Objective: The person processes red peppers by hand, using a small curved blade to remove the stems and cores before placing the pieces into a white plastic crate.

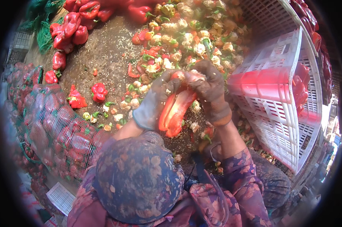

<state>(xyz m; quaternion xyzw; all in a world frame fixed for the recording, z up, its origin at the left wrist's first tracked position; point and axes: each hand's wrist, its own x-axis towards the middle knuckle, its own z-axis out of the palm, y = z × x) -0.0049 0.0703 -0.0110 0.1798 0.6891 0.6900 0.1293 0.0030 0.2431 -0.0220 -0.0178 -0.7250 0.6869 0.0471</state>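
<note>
In my gloved left hand point(158, 98) is one side of a split red bell pepper point(178, 113), its pale inner wall showing. My right hand point(213, 90), in a dirty glove with an orange-brown cuff, grips the pepper's upper end. Between the fingertips of both hands sits a pale, seedy piece point(195, 76), partly hidden by the fingers. Just beyond my hands spreads a heap of pepper cores point(188, 39) with green stems and pale seeds. Loose cores point(134, 103) also lie on the ground beside my left wrist.
Whole red peppers point(71, 28) are piled at the far left, with two more point(99, 92) nearer. Filled mesh sacks point(57, 124) line the left side. On the right leans a white plastic crate point(268, 113) with red peppers point(300, 86) behind its rim. Seeds litter the ground point(102, 48).
</note>
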